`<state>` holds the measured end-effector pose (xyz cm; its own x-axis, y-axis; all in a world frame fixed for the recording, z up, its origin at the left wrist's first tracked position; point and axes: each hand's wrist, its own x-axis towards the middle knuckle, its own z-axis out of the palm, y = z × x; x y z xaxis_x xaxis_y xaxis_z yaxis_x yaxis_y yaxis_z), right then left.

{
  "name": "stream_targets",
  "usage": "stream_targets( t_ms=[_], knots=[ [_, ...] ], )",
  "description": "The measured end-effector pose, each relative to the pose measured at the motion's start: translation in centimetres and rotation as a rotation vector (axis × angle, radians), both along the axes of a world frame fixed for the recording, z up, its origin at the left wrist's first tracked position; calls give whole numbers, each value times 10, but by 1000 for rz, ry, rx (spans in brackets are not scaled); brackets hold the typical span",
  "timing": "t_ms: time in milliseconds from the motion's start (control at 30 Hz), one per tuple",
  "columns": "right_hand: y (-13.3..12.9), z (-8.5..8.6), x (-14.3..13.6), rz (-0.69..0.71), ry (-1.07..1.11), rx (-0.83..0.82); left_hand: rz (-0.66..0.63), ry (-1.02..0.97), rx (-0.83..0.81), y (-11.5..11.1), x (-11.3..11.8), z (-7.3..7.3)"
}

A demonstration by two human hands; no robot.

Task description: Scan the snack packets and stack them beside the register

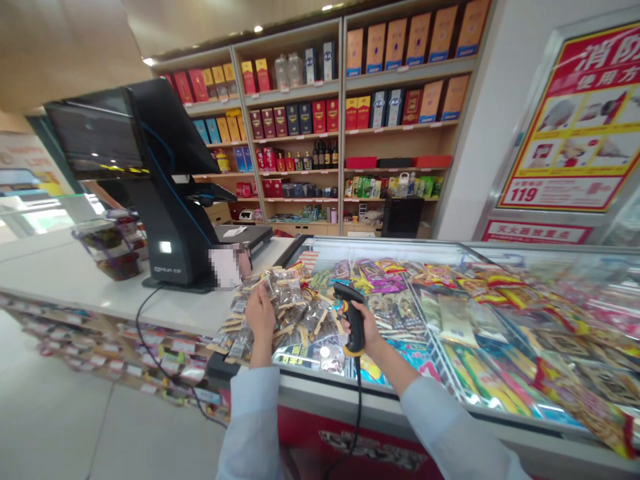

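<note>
The right hand grips a black-and-yellow handheld barcode scanner; its cable hangs over the near rim of the chest freezer. The left hand curls over clear-wrapped packets heaped at the freezer's left end; whether it pinches one, I cannot tell. A careless nudge could spill packets off the near corner, and a taut cable could sweep others along. Beyond stands the point-of-sale terminal on the white counter.

Boxes line shelves beside a red-bordered poster.
</note>
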<state>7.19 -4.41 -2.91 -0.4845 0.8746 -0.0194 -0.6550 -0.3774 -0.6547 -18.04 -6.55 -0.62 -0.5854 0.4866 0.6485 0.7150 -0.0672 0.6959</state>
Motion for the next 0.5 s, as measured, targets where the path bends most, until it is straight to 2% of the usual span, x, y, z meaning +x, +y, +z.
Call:
stream_targets(
  t_ms=[200, 367, 500],
  knots=[
    [-1, 1, 0, 7, 7, 31, 14, 50, 29, -3, 2, 4],
    [4, -4, 1, 26, -11, 37, -2, 75, -161, 0, 2, 4],
    [7, -8, -2, 21, -12, -11, -30, 57, -209, 2, -2, 6]
  ],
)
